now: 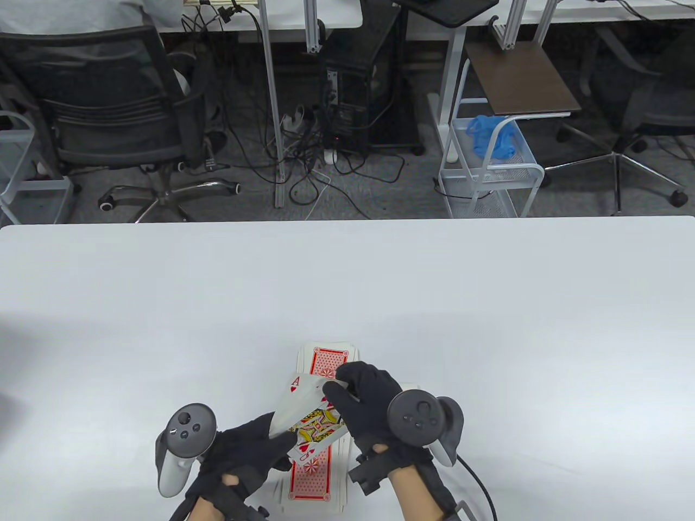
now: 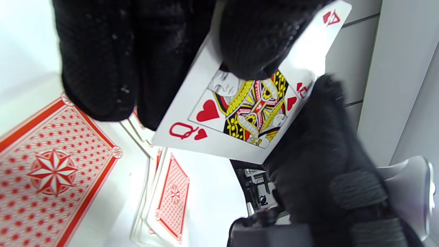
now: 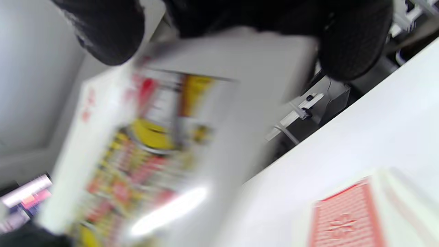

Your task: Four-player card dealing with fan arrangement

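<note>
Left hand (image 1: pixel 244 453) grip: face-up cards (image 1: pixel 309 418) | right hand (image 1: pixel 369 401) grip: same cards

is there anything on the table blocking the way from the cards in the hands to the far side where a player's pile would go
Only the face-down pile just beyond the held queen of hearts and ace, gripped by the left hand and right hand. Past it, the table shows nothing.

White table (image 1: pixel 163 304): two face-down card piles (image 1: pixel 327 362) (image 1: pixel 309 480).
</note>
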